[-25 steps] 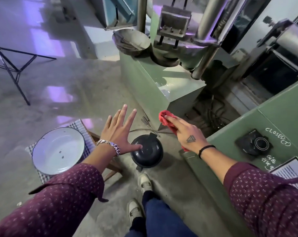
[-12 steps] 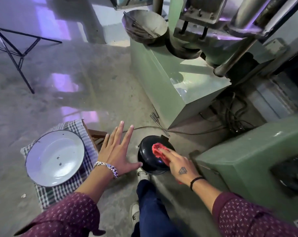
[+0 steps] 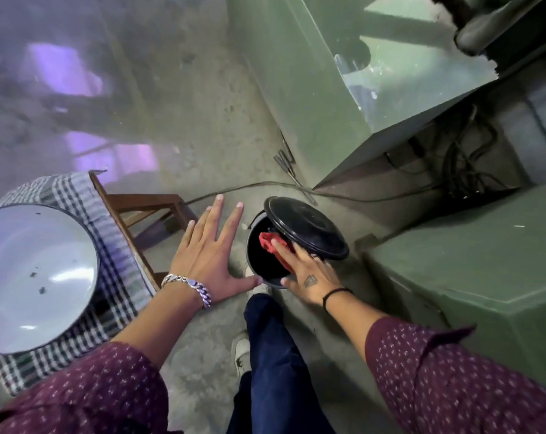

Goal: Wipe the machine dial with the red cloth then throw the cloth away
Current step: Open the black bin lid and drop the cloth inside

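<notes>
A small black bin (image 3: 259,264) stands on the floor by my foot, its lid (image 3: 306,227) tilted up and open. My right hand (image 3: 309,270) reaches over the bin's mouth and holds the red cloth (image 3: 273,242) with its fingers, the cloth hanging inside the opening. My left hand (image 3: 209,255) hovers flat beside the bin on the left, fingers spread, holding nothing. The machine dial is out of view.
A green machine body (image 3: 472,270) rises on the right and another green block (image 3: 343,89) behind the bin. Cables (image 3: 465,170) lie between them. A white enamel bowl (image 3: 33,277) sits on a checked cloth (image 3: 121,277) over a wooden stool (image 3: 140,208) at left.
My head has tipped down and closer to the bin. The bin lid has swung open, and my right hand has lowered the red cloth from above the lid into the bin's mouth.
</notes>
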